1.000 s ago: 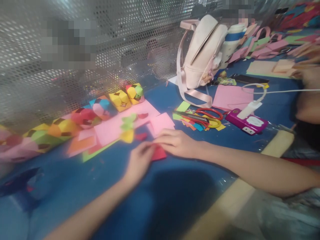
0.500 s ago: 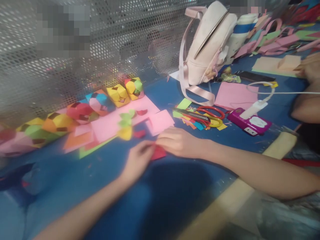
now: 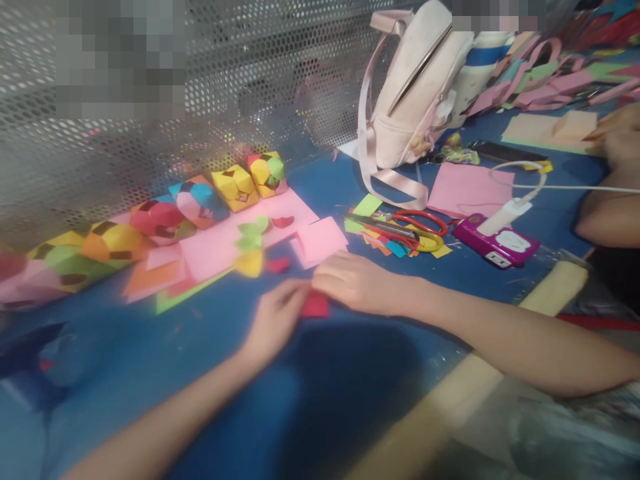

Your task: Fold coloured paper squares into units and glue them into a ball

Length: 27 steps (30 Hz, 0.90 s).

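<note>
A small red paper piece (image 3: 316, 305) lies on the blue table (image 3: 235, 407) between my two hands. My left hand (image 3: 283, 307) is closed on its left edge, with the fingertips pressed together. From the right, my right hand (image 3: 345, 280) is closed over the paper's upper edge, its fingers curled and partly hiding it. Just beyond my hands rests a folded pink paper (image 3: 323, 241). Small cut pieces lie to the left of it: a yellow one (image 3: 249, 263), a green one (image 3: 253, 233) and red ones (image 3: 278, 265).
Folded paper balls (image 3: 236, 188) line the metal mesh panel (image 3: 215, 80). Scissors (image 3: 420, 227) lie on paper scraps beside a purple power bank (image 3: 495, 241) with a white cable. Farther back stand a pale backpack (image 3: 420, 87) and a bottle (image 3: 480, 73). Another person's hand (image 3: 620, 130) is at right.
The view has shifted slightly. Both my hands stay almost in place on the red paper, whose visible part looks a little squarer.
</note>
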Available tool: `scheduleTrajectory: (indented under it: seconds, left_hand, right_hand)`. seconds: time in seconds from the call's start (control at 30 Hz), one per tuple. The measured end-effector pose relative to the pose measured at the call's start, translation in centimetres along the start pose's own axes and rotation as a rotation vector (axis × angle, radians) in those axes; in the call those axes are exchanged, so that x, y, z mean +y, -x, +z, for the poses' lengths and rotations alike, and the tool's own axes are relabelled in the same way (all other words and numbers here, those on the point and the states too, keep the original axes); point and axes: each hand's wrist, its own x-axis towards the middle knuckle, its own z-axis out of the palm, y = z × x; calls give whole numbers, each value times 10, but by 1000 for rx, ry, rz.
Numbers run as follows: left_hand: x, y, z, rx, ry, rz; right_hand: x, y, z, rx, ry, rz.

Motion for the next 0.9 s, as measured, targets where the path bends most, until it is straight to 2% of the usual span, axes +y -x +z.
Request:
scheduleTrajectory:
  seconds: [0.27,0.67,0.9]
  left_hand:
    - [-2,0,1,0,-77,26]
    - [-4,1,4,21,-66,20]
    - [-7,0,4,59,-34,12]
  right_hand:
    - [-5,2,4,28,-103,116]
    - [-8,-1,6,99,-256,195]
    - [-10,-5,-1,91,-615,561]
